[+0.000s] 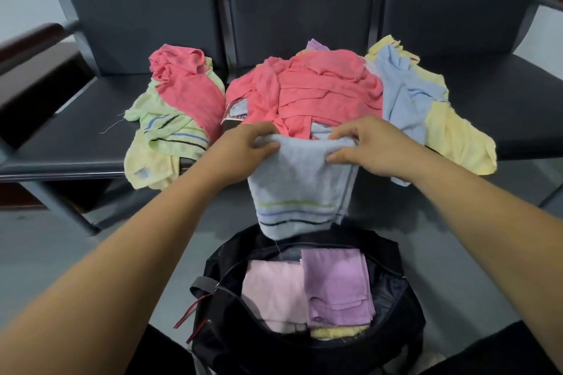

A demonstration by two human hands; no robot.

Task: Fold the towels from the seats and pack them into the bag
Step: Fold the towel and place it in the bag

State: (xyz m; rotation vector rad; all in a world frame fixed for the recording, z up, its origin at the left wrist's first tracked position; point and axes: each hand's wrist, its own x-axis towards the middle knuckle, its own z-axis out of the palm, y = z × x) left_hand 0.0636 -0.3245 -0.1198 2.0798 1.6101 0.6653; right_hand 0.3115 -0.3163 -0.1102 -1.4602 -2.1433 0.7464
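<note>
Two hands hold one blue towel up by its top fold. The left hand pinches the fold near its left end, with its fingers curled over the cloth. The right hand pinches near the right end the same way. The towel hangs down doubled over, and its striped end dangles just above the open black bag on the floor. Inside the bag a folded pink towel and a purple towel lie side by side, and a bit of yellow cloth shows beside them. More towels sit in messy piles on the seats behind, with a red towel on top of the middle pile. The blue towel looks soft, floppy and very light. It will not break, and the fuzzy cloth should not slip much. But it sags wherever no hand holds it, so I think it is best held at two corners or along a fold, to keep the edges even. It may need one more fold, then a flat hold from both sides so it does not fall open on the way into the bag.
</note>
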